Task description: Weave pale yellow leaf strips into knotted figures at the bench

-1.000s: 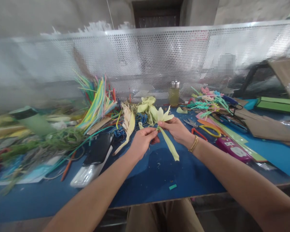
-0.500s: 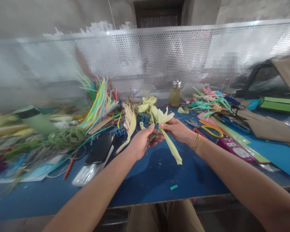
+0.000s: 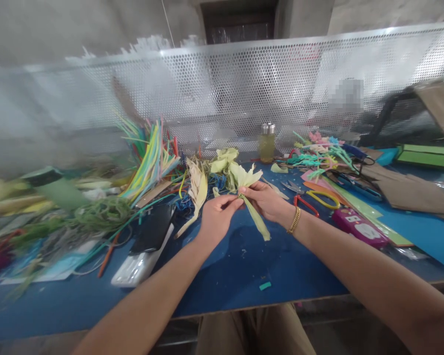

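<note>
Above the blue table, a pale green corn husk (image 3: 256, 219) is gathered at a narrow middle, its top fanned upward and one strip hanging down to the right. My right hand (image 3: 268, 201), with a gold bracelet (image 3: 295, 220) at the wrist, pinches the gathered part between thumb and fingers. From the left, my left hand (image 3: 219, 213) is closed with its fingertips pressed at the same narrow spot. Whether a thread or wire is in those fingertips is too small to tell. A drier husk (image 3: 197, 190) lies left of my hands, and crumpled green husks (image 3: 225, 162) lie just beyond.
Scissors with a yellow handle (image 3: 322, 199) lie right of my hands, near a purple pouch (image 3: 360, 228). A black phone (image 3: 153, 229) lies at left, by a bundle of coloured pipe cleaners (image 3: 150, 162). A jar (image 3: 267, 143) stands before the perforated metal screen (image 3: 244, 74).
My left hand's fingers, earlier spread below the husk, have closed and risen to the gathered part. The hanging strip has shifted slightly left and up. My right hand keeps its pinch.
</note>
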Action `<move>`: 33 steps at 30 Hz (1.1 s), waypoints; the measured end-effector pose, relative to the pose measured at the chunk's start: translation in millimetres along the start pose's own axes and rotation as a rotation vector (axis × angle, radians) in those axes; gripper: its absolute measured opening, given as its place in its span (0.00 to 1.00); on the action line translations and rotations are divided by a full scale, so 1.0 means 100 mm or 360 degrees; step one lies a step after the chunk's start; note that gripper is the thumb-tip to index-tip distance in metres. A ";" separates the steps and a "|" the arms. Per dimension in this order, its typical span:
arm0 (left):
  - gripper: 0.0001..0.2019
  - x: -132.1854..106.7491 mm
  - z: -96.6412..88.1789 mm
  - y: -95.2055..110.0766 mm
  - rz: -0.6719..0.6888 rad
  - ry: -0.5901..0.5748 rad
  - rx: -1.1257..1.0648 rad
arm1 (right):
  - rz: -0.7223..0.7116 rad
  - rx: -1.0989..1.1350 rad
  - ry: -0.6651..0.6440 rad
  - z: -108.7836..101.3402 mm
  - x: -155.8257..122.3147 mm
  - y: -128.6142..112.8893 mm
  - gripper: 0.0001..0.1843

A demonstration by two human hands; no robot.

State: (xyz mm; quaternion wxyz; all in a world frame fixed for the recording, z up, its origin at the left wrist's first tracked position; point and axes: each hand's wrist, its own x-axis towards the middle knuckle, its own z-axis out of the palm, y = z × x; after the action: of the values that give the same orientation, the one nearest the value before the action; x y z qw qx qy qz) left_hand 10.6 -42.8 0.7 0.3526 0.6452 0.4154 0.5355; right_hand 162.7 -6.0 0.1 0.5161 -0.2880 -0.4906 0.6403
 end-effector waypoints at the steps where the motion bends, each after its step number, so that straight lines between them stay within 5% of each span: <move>1: 0.07 0.01 0.01 -0.01 -0.0064 -0.0025 -0.0125 | 0.0019 0.0014 -0.0003 -0.02 0.00 -0.01 0.18; 7: 0.12 0.04 0.03 -0.06 -0.0184 0.0005 -0.0405 | 0.0017 -0.0240 -0.0187 -0.07 -0.04 -0.11 0.16; 13: 0.14 0.07 0.00 -0.08 -0.0277 0.0060 -0.0510 | -0.0430 -0.0865 0.0025 -0.04 -0.03 -0.04 0.10; 19: 0.17 0.08 0.01 -0.07 -0.0266 -0.0002 -0.0718 | -0.0785 -0.1239 0.0022 0.03 -0.13 -0.11 0.04; 27: 0.15 0.10 -0.10 -0.05 -0.0038 0.0016 -0.0362 | -0.0890 -0.1841 -0.0046 0.02 -0.18 -0.19 0.04; 33: 0.13 0.12 -0.20 -0.10 -0.0126 0.0040 -0.0075 | -0.0908 -0.1888 -0.0184 -0.03 -0.15 -0.19 0.09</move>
State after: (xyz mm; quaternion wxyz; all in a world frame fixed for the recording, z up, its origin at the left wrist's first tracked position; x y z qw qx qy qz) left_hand -9.7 -27.0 -0.3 0.3834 0.6130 0.4323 0.5389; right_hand 177.0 -19.1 14.9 0.3921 -0.3473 -0.8442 0.1141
